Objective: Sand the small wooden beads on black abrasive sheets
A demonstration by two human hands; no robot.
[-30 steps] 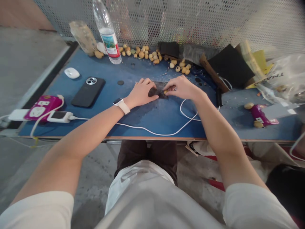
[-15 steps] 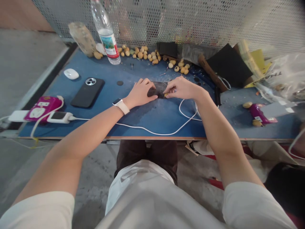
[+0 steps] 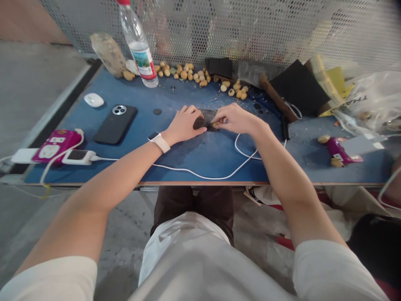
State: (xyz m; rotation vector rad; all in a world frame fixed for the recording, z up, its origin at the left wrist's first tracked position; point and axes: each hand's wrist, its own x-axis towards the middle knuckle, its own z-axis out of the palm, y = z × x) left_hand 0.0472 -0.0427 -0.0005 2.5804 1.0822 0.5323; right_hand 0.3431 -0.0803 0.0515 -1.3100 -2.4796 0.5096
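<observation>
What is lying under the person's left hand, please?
A dark sheet, possibly sandpaper, shows past the fingers of the left hand; the part beneath the palm is covered, so I cannot see it.

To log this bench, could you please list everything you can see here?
water bottle: one, clear, back of bench
round beads: many, tan, along the back
phone: one, black, left of hands
mouse: one, white, back left
power strip: one, magenta, front left
power bank: one, white, beside strip
cable: one, white, along front
dark sheet: one, black, under hands
plastic bag: one, clear, far right
bench: one, blue, under everything
watch: one, white, left wrist
left hand: one, bare, on dark sheet
right hand: one, bare, pinching one of the round beads
</observation>
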